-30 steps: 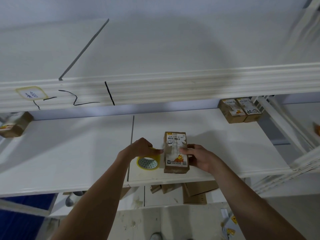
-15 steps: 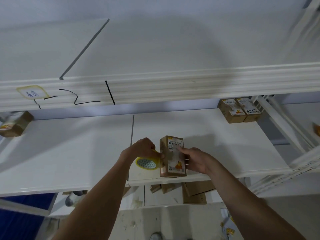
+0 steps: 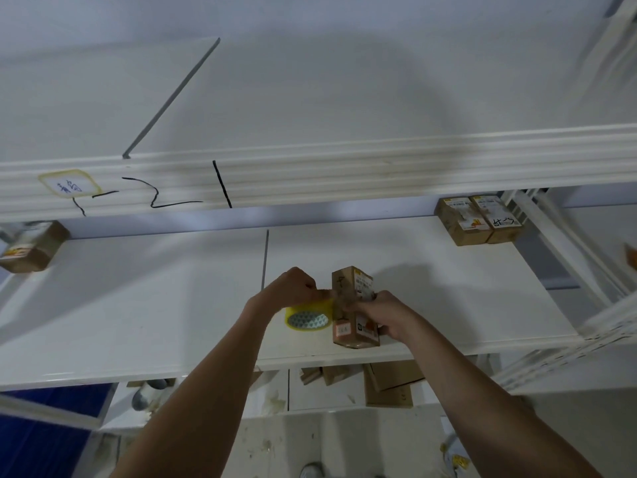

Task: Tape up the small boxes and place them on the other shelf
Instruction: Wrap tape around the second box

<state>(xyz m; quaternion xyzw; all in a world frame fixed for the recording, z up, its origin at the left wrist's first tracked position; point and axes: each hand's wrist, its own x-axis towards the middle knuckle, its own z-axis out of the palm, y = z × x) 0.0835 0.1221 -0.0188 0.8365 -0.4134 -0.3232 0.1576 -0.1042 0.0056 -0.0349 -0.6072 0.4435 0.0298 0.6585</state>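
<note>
Box [image 3: 352, 305] tipped onto edge since earlier; right hand [image 3: 382, 315] clasps it, left hand [image 3: 293, 288] pinches tape strip off roll [image 3: 307, 318] — sealing underway

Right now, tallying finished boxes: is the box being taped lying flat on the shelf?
No, the box stands tilted up on the shelf, gripped by the right hand.

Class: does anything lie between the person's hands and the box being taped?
Nothing visible does. The right hand already grips the box, and the left hand pinches tape at its left side, just above the tape roll.
</note>
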